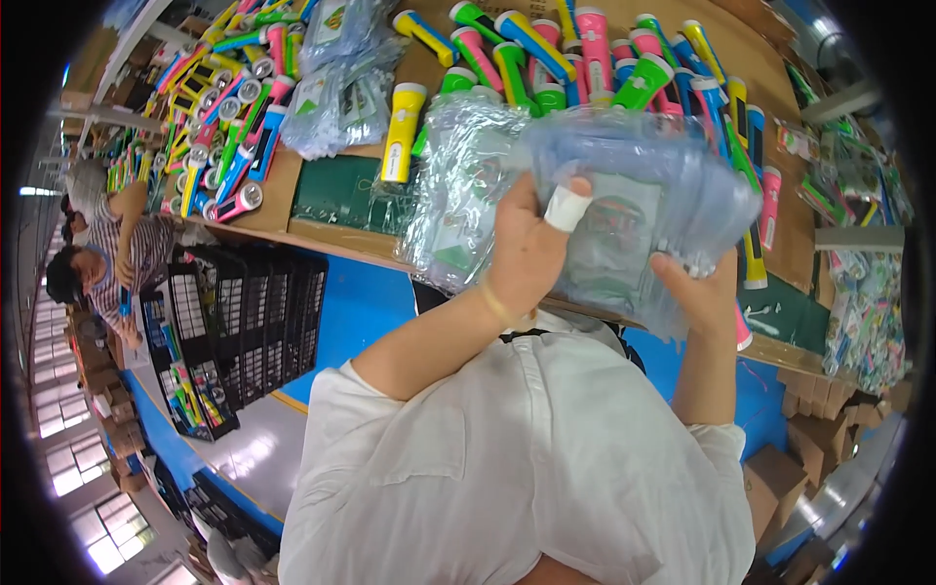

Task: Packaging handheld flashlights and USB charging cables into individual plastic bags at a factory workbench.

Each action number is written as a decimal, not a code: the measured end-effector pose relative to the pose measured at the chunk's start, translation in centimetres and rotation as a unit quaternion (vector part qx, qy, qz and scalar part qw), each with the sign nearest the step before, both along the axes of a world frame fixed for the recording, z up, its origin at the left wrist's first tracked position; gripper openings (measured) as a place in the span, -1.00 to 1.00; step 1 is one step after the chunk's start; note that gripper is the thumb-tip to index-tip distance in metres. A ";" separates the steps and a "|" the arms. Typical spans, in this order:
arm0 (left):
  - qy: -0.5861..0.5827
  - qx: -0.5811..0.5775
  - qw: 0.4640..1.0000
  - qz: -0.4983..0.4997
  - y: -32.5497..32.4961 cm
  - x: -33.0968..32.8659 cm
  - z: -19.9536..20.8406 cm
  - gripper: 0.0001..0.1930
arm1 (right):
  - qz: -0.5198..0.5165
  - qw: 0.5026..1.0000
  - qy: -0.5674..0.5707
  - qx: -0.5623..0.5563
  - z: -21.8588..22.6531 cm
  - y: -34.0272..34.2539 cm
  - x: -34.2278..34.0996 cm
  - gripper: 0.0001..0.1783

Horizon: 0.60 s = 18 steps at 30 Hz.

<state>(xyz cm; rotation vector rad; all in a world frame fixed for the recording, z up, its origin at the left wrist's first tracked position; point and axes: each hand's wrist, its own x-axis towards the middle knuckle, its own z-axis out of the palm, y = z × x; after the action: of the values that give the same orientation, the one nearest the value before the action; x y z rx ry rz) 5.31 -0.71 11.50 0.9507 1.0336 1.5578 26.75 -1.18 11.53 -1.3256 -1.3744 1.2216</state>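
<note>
A thick stack of clear plastic bags (673, 185) with printed cards inside is held up over the table edge between both hands. My left hand (526, 249), with a white bandage on the thumb, grips the stack's left side. At its lower right corner, my right hand (704, 288) clasps it from beneath. A second pile of the same bags (458, 185) lies just left of it on the table. Behind the stack, several coloured plastic flashlights (546, 49) in pink, green, yellow and blue are heaped on the cardboard-covered table (273, 200).
More flashlights (219, 117) and bagged packs (341, 88) cover the table's left part. Black wire baskets (244, 322) stand below on the left, near other seated people (107, 253). Cardboard boxes (780, 478) sit at the lower right, packaged goods (863, 292) at the right.
</note>
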 end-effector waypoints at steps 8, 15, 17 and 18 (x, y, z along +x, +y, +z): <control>0.014 -0.010 0.999 0.029 -0.9 3.3 -0.3 -0.34 | -0.059 0.986 -0.129 0.087 -2.2 0.6 -2.1 -0.53; -0.298 -0.075 0.952 0.009 4.1 3.0 -8.8 -0.33 | 0.102 0.940 -0.127 0.300 -0.2 -1.1 -5.2 -0.54; 0.030 -0.035 0.997 0.066 2.9 2.0 -6.6 -0.34 | 0.067 0.990 -0.098 0.075 -1.7 -0.3 -3.7 -0.55; 0.038 -0.037 0.996 0.078 1.9 2.1 -5.7 -0.33 | 0.024 0.991 -0.128 0.040 -2.4 0.9 -3.1 -0.60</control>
<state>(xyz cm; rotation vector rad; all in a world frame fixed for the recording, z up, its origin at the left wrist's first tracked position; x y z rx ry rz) 7.40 1.16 5.83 0.9022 1.2366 1.6097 23.67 -0.30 9.10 -1.4364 -1.6266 1.0429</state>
